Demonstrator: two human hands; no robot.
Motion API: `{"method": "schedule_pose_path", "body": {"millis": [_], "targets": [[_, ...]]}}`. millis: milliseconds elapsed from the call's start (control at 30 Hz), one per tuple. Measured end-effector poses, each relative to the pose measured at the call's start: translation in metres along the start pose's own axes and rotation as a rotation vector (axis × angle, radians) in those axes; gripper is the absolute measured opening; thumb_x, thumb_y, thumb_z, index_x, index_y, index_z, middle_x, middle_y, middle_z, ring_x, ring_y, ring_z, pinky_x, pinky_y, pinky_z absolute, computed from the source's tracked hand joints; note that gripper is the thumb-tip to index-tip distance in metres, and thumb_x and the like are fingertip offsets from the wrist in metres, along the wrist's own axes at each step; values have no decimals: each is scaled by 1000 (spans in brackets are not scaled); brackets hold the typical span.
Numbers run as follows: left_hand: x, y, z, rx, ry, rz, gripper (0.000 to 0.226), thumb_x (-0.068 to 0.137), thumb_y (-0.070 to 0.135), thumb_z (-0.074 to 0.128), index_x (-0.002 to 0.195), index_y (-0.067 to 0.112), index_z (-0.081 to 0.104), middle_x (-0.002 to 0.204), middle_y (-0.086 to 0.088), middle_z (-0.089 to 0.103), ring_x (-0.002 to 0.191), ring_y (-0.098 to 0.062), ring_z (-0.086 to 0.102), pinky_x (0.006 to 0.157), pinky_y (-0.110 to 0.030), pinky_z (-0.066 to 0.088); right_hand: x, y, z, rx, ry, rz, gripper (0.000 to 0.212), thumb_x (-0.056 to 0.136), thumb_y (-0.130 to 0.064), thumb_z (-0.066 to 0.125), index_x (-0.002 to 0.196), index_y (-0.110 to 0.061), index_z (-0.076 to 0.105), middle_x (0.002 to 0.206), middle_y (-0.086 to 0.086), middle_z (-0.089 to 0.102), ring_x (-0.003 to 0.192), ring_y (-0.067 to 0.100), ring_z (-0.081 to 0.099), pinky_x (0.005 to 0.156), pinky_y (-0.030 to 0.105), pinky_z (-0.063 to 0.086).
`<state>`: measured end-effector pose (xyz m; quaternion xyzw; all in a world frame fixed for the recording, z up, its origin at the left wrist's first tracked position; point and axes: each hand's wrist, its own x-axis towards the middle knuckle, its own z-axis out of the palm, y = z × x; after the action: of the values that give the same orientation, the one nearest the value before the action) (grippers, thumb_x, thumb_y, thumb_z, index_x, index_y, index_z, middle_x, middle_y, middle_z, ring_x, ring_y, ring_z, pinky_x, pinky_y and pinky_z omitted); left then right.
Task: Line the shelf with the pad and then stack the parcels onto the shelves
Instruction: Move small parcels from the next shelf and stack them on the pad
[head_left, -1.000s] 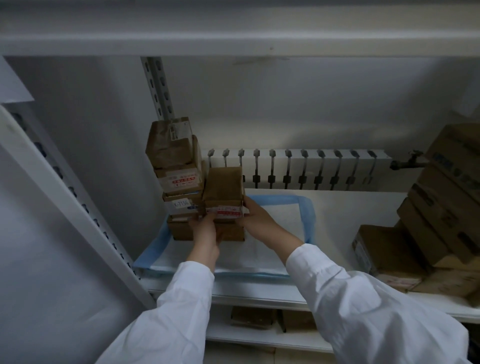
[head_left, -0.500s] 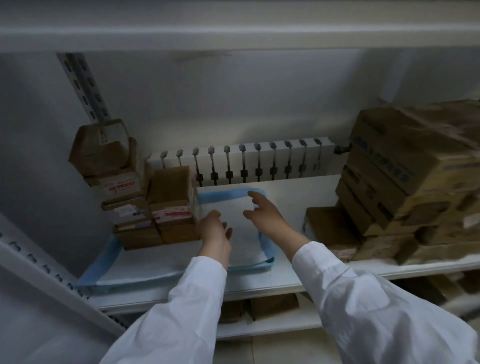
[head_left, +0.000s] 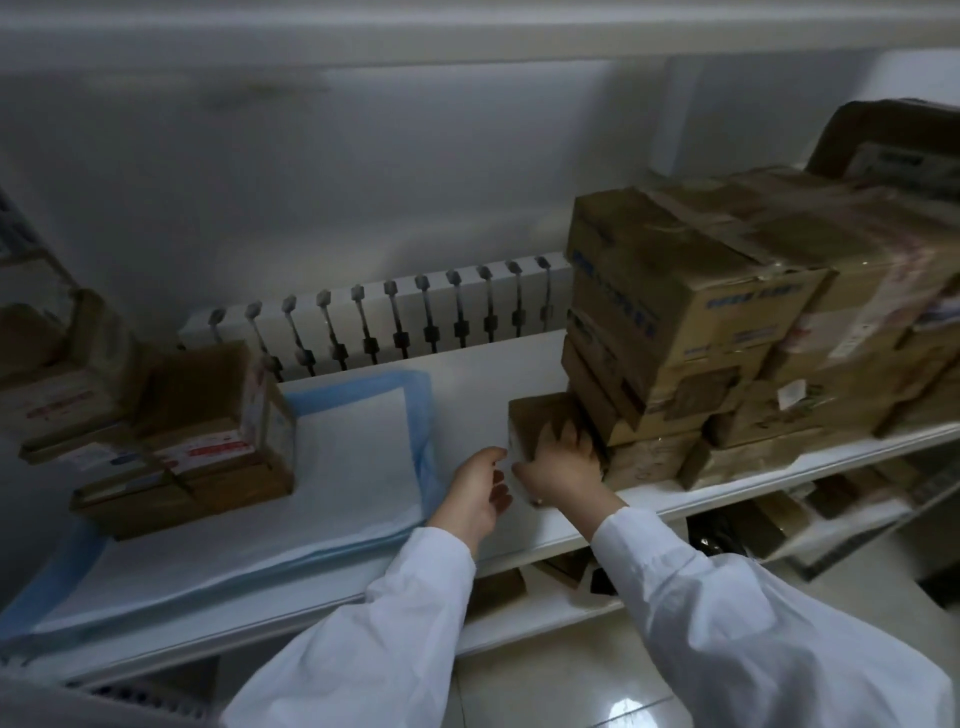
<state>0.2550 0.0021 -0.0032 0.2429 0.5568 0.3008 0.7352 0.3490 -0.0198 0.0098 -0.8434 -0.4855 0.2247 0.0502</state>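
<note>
A white pad with a blue border (head_left: 343, 457) lies on the left half of the white shelf (head_left: 478, 374). Two stacks of small brown parcels (head_left: 208, 441) stand on the pad's left part. A big pile of brown parcels (head_left: 727, 322) fills the shelf's right side. In front of that pile sits one small brown parcel (head_left: 535, 410). My right hand (head_left: 558, 462) rests on its top with fingers spread over it. My left hand (head_left: 475, 493) hovers open just left of the parcel, not clearly touching it.
A white radiator (head_left: 395, 322) runs along the wall behind the shelf. A lower shelf (head_left: 519, 618) holds more brown parcels. The upper shelf's edge (head_left: 467, 31) hangs overhead. Shiny floor tiles (head_left: 597, 696) show below.
Both hands let go of the parcel placed on the left stack and moved right across the pad. My view turned right; the right hand now lies on the small parcel by the big pile.
</note>
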Motion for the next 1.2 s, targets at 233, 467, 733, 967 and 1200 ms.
{"method": "schedule_pose_path", "body": {"millis": [233, 467, 733, 967, 1200], "targets": [[9, -21, 29, 72, 0, -93, 47, 90, 36, 54, 128, 9, 51, 118, -15, 54, 101, -29, 50, 81, -35, 44, 6, 16, -8, 76, -26, 12, 67, 89, -40, 49, 147, -20, 20, 156, 14, 5, 143, 35, 8, 114, 46, 14], [9, -28, 35, 91, 6, -31, 55, 92, 49, 45, 136, 15, 43, 136, -9, 49, 127, -31, 41, 111, -45, 29, 10, 15, -16, 221, -22, 32, 72, 88, -35, 53, 148, -17, 16, 153, 14, 14, 138, 35, 21, 110, 44, 25], [11, -16, 29, -58, 63, 138, 51, 83, 35, 65, 127, 18, 44, 115, -13, 57, 99, -29, 55, 93, -48, 49, 11, 11, -23, 513, 100, -78, 55, 85, -29, 55, 135, -16, 40, 135, 12, 44, 127, 35, 41, 106, 45, 38], [-24, 18, 8, -513, -106, 309, 21, 90, 19, 55, 110, 13, 54, 111, -16, 59, 107, -32, 54, 96, -41, 44, 2, -4, -39, 1269, -66, -104, 76, 87, -33, 65, 147, -19, 21, 144, 9, 40, 128, 28, 43, 98, 32, 36], [-48, 38, -35, -699, -169, 466, 20, 91, 14, 45, 107, 9, 56, 102, -16, 61, 98, -30, 57, 101, -41, 42, -9, -44, -38, 1348, -389, -343, 53, 85, -19, 64, 132, -16, 40, 119, 3, 60, 111, 22, 56, 94, 30, 44]]}}
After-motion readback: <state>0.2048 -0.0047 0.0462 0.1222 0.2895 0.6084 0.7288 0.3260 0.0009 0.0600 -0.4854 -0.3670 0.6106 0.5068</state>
